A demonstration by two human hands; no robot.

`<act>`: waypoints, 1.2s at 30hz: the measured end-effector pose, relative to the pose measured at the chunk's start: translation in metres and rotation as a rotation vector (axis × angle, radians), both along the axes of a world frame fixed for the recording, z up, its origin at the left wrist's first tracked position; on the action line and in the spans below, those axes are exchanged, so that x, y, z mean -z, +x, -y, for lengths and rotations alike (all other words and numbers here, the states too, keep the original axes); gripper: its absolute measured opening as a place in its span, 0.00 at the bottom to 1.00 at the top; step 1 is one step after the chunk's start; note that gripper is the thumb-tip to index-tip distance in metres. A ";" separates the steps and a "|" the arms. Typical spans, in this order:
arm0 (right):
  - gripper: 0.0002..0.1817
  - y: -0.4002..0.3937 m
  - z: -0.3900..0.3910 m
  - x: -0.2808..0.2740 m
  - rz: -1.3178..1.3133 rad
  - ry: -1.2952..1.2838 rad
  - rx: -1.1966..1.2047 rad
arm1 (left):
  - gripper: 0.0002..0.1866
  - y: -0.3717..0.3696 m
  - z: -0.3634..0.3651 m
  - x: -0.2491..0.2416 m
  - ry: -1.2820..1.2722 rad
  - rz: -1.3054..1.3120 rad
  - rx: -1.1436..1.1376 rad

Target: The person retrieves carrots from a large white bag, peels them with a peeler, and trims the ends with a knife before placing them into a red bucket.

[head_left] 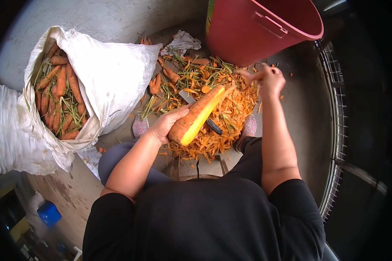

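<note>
My left hand (164, 126) grips the thick end of a large carrot (196, 115), partly peeled, with a bright yellow-orange strip down its right side. Off to the right, my right hand (272, 79) is closed in front of the red bucket, around something I cannot make out. Beneath the carrot lies a heap of orange peelings (237, 108) mixed with green stems. A knife rests on that heap, its dark handle (214, 126) to the right of the carrot and its blade (187, 96) to the left.
A white sack (113, 65) full of unpeeled carrots (61, 82) lies open at the left. The tall red bucket (252, 35) stands behind the peelings. Metal mesh (342, 108) runs along the right side. A blue container (49, 213) is at the lower left.
</note>
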State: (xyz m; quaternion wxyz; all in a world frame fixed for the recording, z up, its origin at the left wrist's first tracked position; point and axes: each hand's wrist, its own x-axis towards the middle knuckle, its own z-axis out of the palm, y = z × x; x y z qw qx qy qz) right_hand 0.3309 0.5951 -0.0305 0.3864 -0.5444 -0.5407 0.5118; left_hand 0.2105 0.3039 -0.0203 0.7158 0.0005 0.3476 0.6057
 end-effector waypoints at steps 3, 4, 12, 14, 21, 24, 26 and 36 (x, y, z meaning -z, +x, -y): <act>0.08 0.010 -0.017 -0.003 -0.253 -0.168 0.143 | 0.27 -0.004 0.001 0.001 0.052 0.024 -0.019; 0.08 0.003 -0.006 -0.012 -0.300 -0.197 0.050 | 0.26 -0.004 0.001 0.000 0.038 0.004 -0.028; 0.12 -0.026 0.153 -0.048 -0.086 -0.132 -0.833 | 0.21 -0.002 -0.006 0.017 0.187 0.169 0.052; 0.08 -0.031 0.135 -0.049 0.015 -0.338 -0.709 | 0.20 0.004 -0.009 0.003 -0.046 -0.005 -0.055; 0.08 -0.001 -0.012 0.000 -0.237 -0.193 0.213 | 0.25 -0.001 0.002 -0.001 -0.006 -0.111 0.006; 0.08 -0.016 0.019 -0.013 -0.295 -0.239 -0.070 | 0.25 -0.009 0.006 0.015 -0.010 -0.031 0.034; 0.08 -0.032 0.079 -0.041 -0.229 -0.278 -0.367 | 0.24 -0.007 0.003 0.015 -0.030 0.029 -0.008; 0.07 -0.021 0.029 0.016 0.009 -0.127 -0.137 | 0.29 0.001 -0.001 0.002 -0.005 -0.045 0.009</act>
